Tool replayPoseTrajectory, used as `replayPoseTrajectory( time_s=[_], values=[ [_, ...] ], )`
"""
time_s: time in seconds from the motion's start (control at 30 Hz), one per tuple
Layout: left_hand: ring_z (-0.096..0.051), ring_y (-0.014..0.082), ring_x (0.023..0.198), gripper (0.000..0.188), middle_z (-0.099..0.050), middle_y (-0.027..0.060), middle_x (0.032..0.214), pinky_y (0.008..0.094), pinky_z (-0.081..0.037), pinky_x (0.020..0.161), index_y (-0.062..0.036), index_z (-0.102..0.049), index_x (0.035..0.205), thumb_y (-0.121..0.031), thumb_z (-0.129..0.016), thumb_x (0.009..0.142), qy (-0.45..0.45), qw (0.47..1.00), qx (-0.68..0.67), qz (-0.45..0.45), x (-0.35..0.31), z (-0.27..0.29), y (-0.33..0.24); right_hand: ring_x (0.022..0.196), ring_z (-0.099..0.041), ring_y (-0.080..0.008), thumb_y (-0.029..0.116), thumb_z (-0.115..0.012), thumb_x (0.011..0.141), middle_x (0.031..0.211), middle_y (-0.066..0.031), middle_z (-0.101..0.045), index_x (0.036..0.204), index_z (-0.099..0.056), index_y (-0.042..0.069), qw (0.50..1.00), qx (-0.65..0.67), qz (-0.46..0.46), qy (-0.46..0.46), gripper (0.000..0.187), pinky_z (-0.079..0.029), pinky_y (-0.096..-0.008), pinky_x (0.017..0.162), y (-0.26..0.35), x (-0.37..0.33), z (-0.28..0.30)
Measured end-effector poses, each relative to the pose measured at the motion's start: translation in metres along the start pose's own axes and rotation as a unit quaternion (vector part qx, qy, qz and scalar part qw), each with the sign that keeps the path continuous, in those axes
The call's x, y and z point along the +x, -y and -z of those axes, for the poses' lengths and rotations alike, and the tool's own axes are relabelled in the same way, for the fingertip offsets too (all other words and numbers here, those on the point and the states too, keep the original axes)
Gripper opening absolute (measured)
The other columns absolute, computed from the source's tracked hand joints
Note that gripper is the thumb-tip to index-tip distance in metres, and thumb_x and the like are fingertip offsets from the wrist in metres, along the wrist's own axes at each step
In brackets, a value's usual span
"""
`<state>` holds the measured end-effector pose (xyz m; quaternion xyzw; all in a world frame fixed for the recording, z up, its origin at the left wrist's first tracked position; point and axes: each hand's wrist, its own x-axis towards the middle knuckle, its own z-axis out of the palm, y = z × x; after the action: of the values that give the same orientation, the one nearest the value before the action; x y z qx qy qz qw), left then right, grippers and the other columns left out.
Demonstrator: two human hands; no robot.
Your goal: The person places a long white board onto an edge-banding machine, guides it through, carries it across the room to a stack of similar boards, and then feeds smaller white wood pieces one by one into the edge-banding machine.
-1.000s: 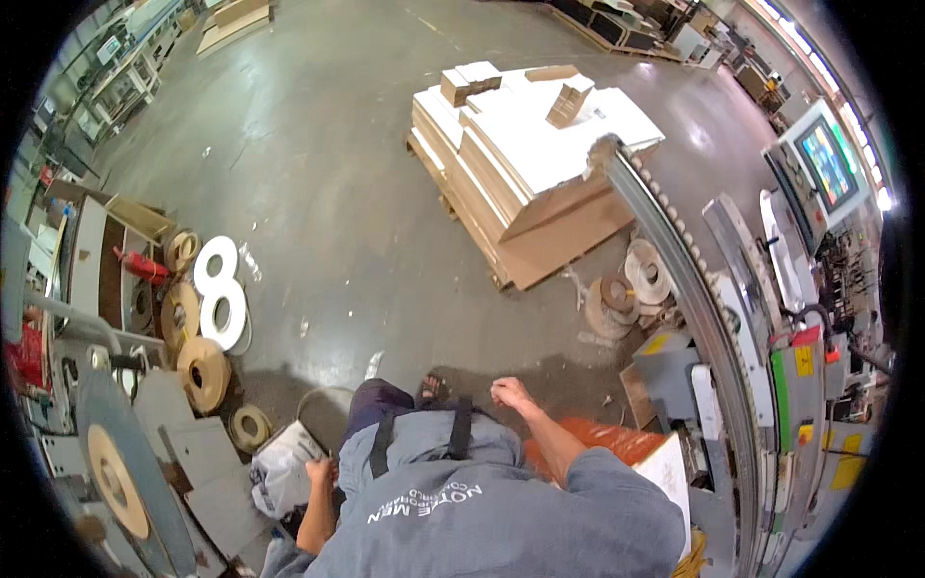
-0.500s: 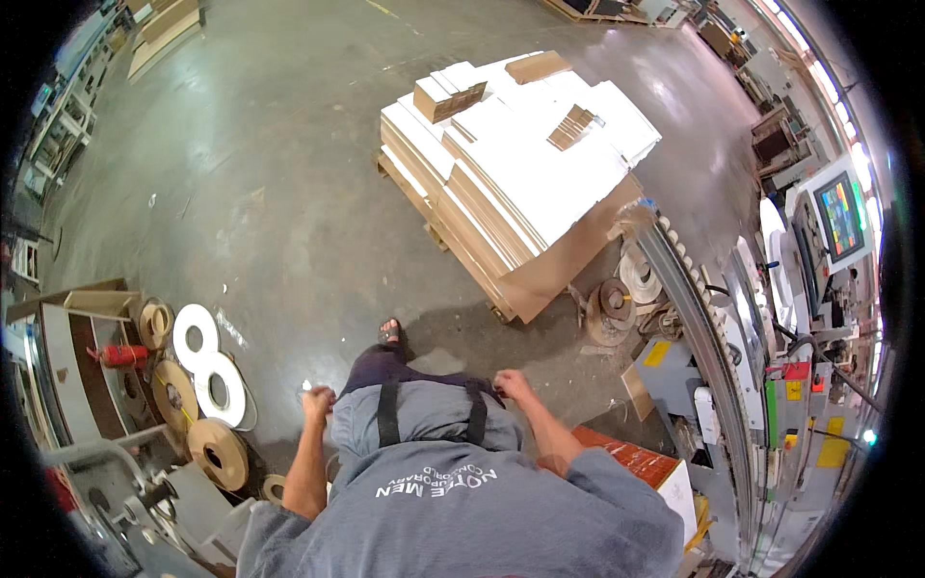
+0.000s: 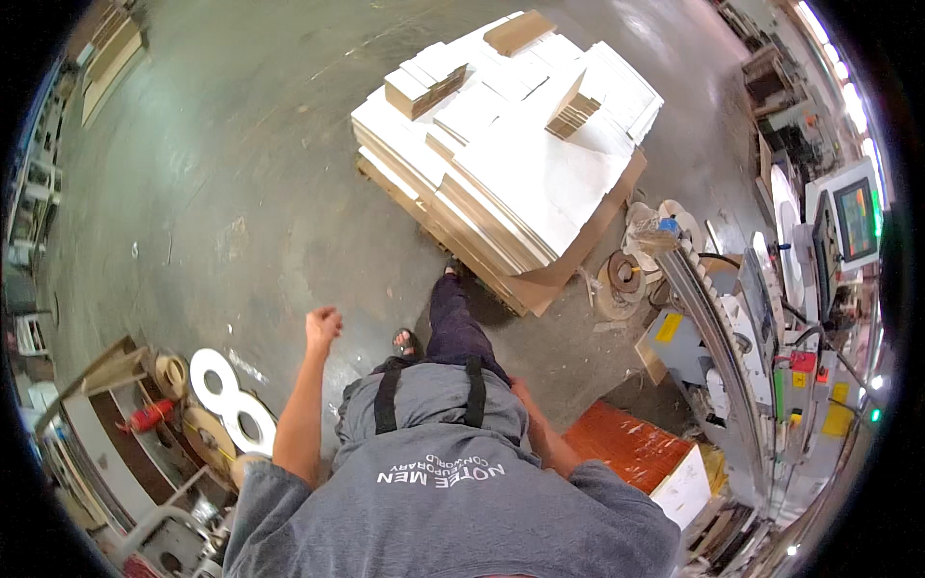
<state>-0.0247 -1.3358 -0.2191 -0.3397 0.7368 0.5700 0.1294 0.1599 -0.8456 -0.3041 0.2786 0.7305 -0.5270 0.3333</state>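
Note:
My left hand [image 3: 324, 328] swings out ahead of my left hip over the concrete floor. Its fingers are loosely curled in, and nothing shows in them. On the right, my forearm [image 3: 541, 424] runs down beside my hip, and the hand at its end is hidden by my body. Ahead of me stands a pallet [image 3: 424, 226] stacked with white-faced brown panels [image 3: 549, 183]. Small bundles of strips [image 3: 424, 89] lie on top of the stack. One of my sandalled feet reaches the pallet's near edge; neither hand touches the stack.
Rolls of edge banding [image 3: 252, 424] lie at the left near a red fire extinguisher [image 3: 149, 416] and a wooden shelf unit. To the right runs a machine with a long metal rail [image 3: 718, 337] and a screen [image 3: 855, 220]. A reddish-brown board [image 3: 621, 448] sits by my right side.
I have stepped forward, and the stacked pallet is closer. My left hand has swung forward from my hip. My right hand has dropped back out of sight.

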Motion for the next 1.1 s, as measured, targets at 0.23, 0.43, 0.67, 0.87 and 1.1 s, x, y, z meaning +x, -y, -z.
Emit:
replayPoseTrajectory(
  time_s=[0.23, 0.43, 0.67, 0.87, 1.1],
  values=[
    [-0.065, 0.0172, 0.059, 0.029, -0.068, 0.0125, 0.075, 0.0285, -0.05, 0.048, 0.0094, -0.068, 0.099, -0.007, -0.065, 0.076, 0.013, 0.993, 0.043, 0.105, 0.013, -0.031, 0.003, 0.094, -0.067, -0.0231, 0.016, -0.063, 0.086, 0.1, -0.0154, -0.073, 0.113, -0.068, -0.003, 0.997, -0.03, 0.071, -0.017, 0.033, -0.05, -0.0373, 0.084, 0.07, 0.08, 0.032],
    [-0.06, 0.0141, 0.055, 0.021, -0.065, 0.0095, 0.07, 0.027, -0.048, 0.048, 0.0062, -0.069, 0.091, -0.008, -0.064, 0.077, -0.025, 0.984, 0.056, 0.168, 0.061, -0.045, -0.051, 0.07, -0.062, -0.0145, 0.018, -0.056, 0.091, 0.079, -0.0089, -0.067, 0.093, -0.069, 0.0, 0.997, 0.053, -0.021, -0.044, 0.021, -0.052, -0.0305, 0.062, 0.215, 0.128, 0.099],
    [-0.055, 0.0109, 0.058, 0.024, -0.061, 0.0045, 0.069, 0.0263, -0.044, 0.051, 0.0074, -0.068, 0.092, -0.014, -0.062, 0.083, 0.015, 0.998, 0.058, 0.031, 0.152, -0.139, -0.181, 0.066, -0.061, -0.0139, 0.024, -0.057, 0.095, 0.082, -0.0061, -0.065, 0.103, -0.065, 0.0, 0.976, 0.165, -0.027, -0.142, 0.027, -0.051, -0.03, 0.058, 0.286, 0.175, 0.162],
    [-0.06, 0.0132, 0.077, 0.031, -0.066, 0.0068, 0.089, 0.027, -0.049, 0.064, 0.0056, -0.066, 0.105, -0.02, -0.064, 0.088, 0.181, 0.983, 0.017, -0.038, 0.204, -0.255, -0.318, 0.074, -0.063, -0.0162, 0.032, -0.061, 0.094, 0.088, -0.0091, -0.066, 0.114, -0.062, -0.004, 0.939, 0.272, -0.006, -0.212, 0.041, -0.052, -0.0304, 0.067, 0.346, 0.177, 0.179],
    [-0.056, 0.0152, 0.093, 0.054, -0.064, 0.0049, 0.099, 0.034, -0.045, 0.082, 0.0016, -0.065, 0.118, -0.04, -0.071, 0.085, 0.323, 0.939, -0.006, -0.12, 0.211, -0.418, -0.471, 0.103, -0.06, -0.0248, 0.051, -0.048, 0.098, 0.114, -0.0164, -0.063, 0.124, -0.055, -0.005, 0.904, 0.336, 0.068, -0.256, 0.062, -0.049, -0.0382, 0.09, 0.438, 0.203, 0.264]
  ],
)
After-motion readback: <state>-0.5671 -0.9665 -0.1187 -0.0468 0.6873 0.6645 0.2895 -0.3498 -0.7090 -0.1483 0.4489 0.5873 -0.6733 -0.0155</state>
